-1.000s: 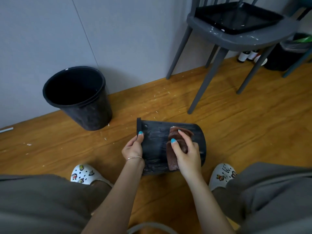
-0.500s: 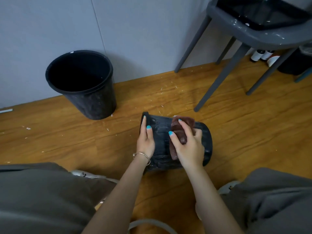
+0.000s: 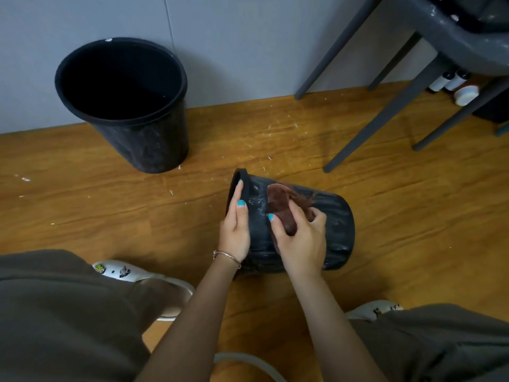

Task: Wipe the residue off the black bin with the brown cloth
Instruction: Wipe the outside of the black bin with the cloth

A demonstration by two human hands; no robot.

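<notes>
A: Where's the black bin (image 3: 337,224)?
B: On its side on the floor (image 3: 110,205), under both hands, rim by the left hand (image 3: 236,230).
A: Grip?
B: Left hand's fingers lie straight along the rim end, steadying it. Right hand (image 3: 301,238) is curled round the brown cloth (image 3: 281,202), pressing it on the bin wall. Whitish streaks between the hands.

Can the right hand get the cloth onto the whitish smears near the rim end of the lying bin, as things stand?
Probably yes: the right hand presses the brown cloth beside those smears, nothing between; only the left hand borders them.
</notes>
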